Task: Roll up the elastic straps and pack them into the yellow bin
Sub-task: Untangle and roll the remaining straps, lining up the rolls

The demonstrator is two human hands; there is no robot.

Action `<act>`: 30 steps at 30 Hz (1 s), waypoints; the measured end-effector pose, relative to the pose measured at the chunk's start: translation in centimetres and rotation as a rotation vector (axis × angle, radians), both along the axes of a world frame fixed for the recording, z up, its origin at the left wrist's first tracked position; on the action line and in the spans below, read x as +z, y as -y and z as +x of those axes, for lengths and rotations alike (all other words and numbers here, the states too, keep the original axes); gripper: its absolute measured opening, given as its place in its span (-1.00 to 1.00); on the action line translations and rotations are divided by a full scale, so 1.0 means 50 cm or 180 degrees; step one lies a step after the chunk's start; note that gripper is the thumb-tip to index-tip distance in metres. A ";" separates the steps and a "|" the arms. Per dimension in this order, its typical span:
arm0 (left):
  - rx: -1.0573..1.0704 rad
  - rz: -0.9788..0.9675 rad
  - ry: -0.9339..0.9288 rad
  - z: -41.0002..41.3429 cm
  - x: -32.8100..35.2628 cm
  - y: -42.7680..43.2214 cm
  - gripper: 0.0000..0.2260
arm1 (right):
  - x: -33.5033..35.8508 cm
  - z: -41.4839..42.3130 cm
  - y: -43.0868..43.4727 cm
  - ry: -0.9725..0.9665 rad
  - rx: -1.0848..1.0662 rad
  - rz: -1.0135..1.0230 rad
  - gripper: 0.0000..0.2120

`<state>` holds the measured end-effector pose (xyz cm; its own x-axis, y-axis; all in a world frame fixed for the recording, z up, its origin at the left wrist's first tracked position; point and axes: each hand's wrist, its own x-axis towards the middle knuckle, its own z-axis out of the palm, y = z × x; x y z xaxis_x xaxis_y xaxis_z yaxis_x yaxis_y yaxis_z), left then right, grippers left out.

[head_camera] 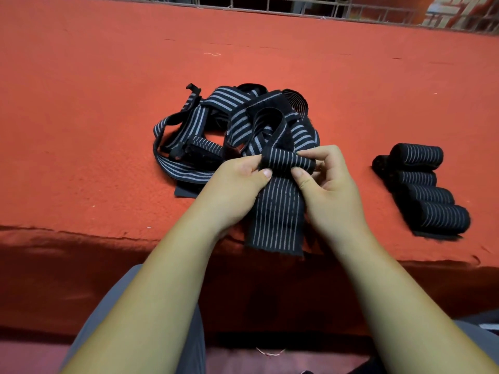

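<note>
Two hands at one half-rolled elastic strap (287, 160), held just above the bench (108, 109) edge.
It is pinched at both roll ends by left hand (240, 179) and right hand (328, 182), each grip closed thumb to fingers; webbing is judged light, soft, springy, best taken at the roll ends; behind, loose straps (205, 130) are heaped, finished rolls (429, 194) to the right; red felt-like cover, railing (297, 6) beyond; no yellow bin is seen.

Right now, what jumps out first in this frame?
Dead centre, the left hand and right hand pinch a half-rolled striped strap whose flat tail runs toward the near edge of the red surface. Behind them lies a tangled pile of loose straps; to the right, a row of finished rolls. No yellow bin is in view.
</note>
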<state>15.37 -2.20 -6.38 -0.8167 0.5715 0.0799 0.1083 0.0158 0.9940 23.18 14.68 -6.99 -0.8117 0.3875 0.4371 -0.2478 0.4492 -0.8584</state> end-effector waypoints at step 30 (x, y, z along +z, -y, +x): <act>0.0396 -0.0042 -0.0122 0.014 0.011 -0.002 -0.71 | 0.004 0.007 0.025 -0.0141 0.0537 -0.0802 -0.73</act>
